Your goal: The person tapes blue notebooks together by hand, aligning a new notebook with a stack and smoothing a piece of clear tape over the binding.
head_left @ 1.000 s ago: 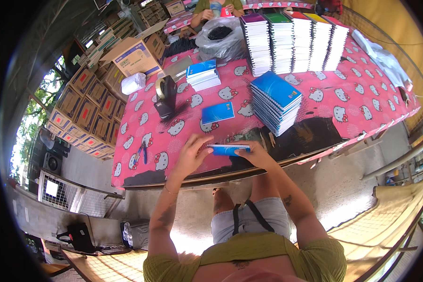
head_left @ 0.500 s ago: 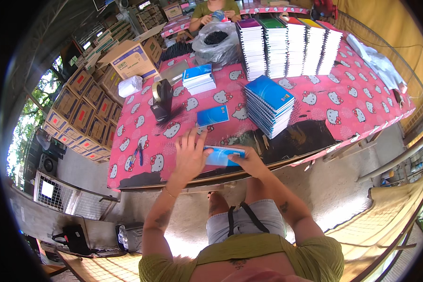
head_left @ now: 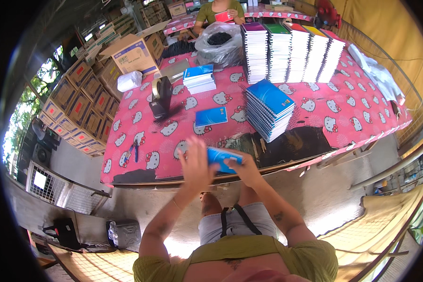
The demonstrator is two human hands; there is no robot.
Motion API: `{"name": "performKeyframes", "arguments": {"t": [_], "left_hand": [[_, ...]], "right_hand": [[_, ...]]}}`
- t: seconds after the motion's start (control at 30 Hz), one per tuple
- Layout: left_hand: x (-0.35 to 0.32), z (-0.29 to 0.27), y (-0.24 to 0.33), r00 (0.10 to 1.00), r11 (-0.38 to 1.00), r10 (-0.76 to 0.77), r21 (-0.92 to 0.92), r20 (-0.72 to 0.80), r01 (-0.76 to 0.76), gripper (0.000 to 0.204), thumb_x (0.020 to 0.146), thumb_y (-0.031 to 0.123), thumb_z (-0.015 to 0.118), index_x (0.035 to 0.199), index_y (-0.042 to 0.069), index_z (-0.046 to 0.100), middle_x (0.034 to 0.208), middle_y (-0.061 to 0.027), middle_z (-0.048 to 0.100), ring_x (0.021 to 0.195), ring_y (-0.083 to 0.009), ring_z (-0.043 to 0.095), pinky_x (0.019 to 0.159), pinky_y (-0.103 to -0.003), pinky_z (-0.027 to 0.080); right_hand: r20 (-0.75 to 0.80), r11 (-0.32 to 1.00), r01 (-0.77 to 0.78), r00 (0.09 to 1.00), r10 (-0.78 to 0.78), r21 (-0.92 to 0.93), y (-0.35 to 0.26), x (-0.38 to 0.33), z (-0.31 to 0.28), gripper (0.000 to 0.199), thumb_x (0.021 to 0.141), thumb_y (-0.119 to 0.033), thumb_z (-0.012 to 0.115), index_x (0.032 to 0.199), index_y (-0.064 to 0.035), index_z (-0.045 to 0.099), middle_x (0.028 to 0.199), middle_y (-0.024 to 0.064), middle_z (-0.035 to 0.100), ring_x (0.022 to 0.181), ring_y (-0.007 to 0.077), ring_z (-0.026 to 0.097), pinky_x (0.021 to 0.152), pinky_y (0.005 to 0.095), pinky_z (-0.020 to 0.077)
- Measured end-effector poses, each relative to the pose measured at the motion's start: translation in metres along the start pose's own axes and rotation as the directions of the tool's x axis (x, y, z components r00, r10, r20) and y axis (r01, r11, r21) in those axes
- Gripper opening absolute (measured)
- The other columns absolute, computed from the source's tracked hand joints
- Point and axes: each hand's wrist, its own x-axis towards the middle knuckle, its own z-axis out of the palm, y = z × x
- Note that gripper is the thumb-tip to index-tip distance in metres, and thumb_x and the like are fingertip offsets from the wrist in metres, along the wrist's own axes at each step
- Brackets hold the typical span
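Note:
At the table's near edge I have a small blue notebook tilted in my right hand, its thumb lying on the cover. My left hand, slightly blurred, has its fingers stretched out against the notebook's left end. Just beyond, another blue notebook lies flat on the pink patterned tablecloth. To the right of it rises a tall stack of blue spiral notebooks. A lower pile of blue-covered books sits farther back.
Tall stacks of spiral notebooks line the far right. A tape dispenser and blue-handled pliers are on the left. Behind stand a clear bag of black coils and an open carton. Across the table a person holds a red notebook.
My left hand's fingers have swung more upright against the notebook's left end, and the notebook is tilted more. The person opposite has switched from a blue item to a red notebook.

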Motion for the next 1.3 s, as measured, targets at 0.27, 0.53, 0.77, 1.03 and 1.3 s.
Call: {"name": "performKeyframes", "arguments": {"t": [0.27,0.53,0.77,1.03,1.3], "left_hand": [[0.002,-0.009,-0.002,0.999,0.998,-0.008,-0.067,-0.048,0.005,0.082,0.100,0.059,0.033,0.149,-0.007,0.030,0.157,-0.0300,0.025,0.148,-0.0441,0.020,0.116,-0.063,0.008],[-0.003,-0.012,0.009,0.999,0.993,0.041,-0.115,-0.004,-0.041,0.082,0.100,0.058,0.033,0.149,-0.007,0.031,0.156,-0.0310,0.026,0.148,-0.0457,0.019,0.116,-0.064,0.010],[-0.025,0.003,0.021,0.988,0.976,0.154,-0.156,0.016,-0.150,0.082,0.101,0.059,0.028,0.149,-0.007,0.032,0.157,-0.0295,0.026,0.148,-0.0464,0.018,0.116,-0.063,0.009],[-0.014,0.001,0.042,0.986,0.962,0.165,-0.224,0.012,-0.159,0.079,0.099,0.054,0.040,0.149,-0.007,0.032,0.157,-0.0271,0.028,0.148,-0.0441,0.023,0.116,-0.063,0.011],[-0.022,0.039,0.038,0.986,0.945,0.164,-0.284,-0.017,-0.162,0.080,0.098,0.057,0.039,0.150,-0.004,0.033,0.158,-0.0281,0.026,0.148,-0.0438,0.019,0.115,-0.065,0.008]], "right_hand": [[-0.003,1.000,-0.020,1.000,0.020,-0.011,-0.012,0.003,0.005,0.035,0.095,-0.010,0.065,0.128,0.0013,0.062,0.092,-0.0015,0.065,0.077,0.0064,0.053,0.069,0.0239,0.0466],[-0.004,0.996,-0.084,0.996,0.084,-0.031,-0.022,-0.003,0.010,0.032,0.095,-0.009,0.063,0.124,0.0045,0.063,0.092,0.0009,0.068,0.083,0.0062,0.056,0.073,0.0253,0.0495],[0.030,1.000,-0.020,0.999,0.020,0.006,-0.021,0.001,0.008,0.032,0.094,-0.008,0.064,0.125,0.0014,0.064,0.098,0.0027,0.070,0.088,0.0065,0.058,0.079,0.0265,0.0496],[0.028,0.990,0.059,0.998,-0.056,-0.129,-0.002,0.008,-0.001,0.031,0.092,-0.008,0.064,0.122,-0.0006,0.064,0.090,0.0087,0.071,0.079,0.0084,0.057,0.072,0.0299,0.0505],[0.041,0.944,0.186,0.982,-0.182,-0.274,0.012,0.028,-0.019,0.031,0.089,-0.004,0.064,0.119,0.0011,0.065,0.091,0.0150,0.072,0.081,0.0103,0.061,0.074,0.0328,0.0522]]}}
